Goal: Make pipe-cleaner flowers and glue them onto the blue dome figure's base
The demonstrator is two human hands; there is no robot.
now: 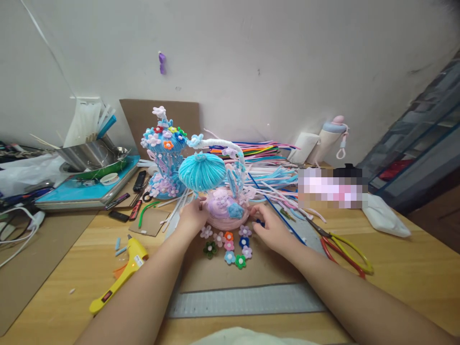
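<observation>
A pipe-cleaner lamp craft (201, 171) stands upright in front of me, with a turquoise pleated shade hanging from a white curved arm. Its round pink and lilac base (219, 223) carries a blue piece and small flowers. My left hand (194, 215) is closed at the base's left side, its fingertips partly hidden behind it. At the right edge, the fingers of my right hand (269, 226) are bent against the base. Several small pipe-cleaner flowers (229, 257) in mixed colours lie just before it on a brown cardboard sheet (212, 278).
A second flower-covered craft (165, 143) stands behind to the left. Loose pipe cleaners (276, 175) lie at the back. A yellow glue gun (122, 278) rests left, scissors (347, 249) right. A metal bowl (88, 153) sits at far left. A grey cutting mat (247, 302) lies beneath the cardboard.
</observation>
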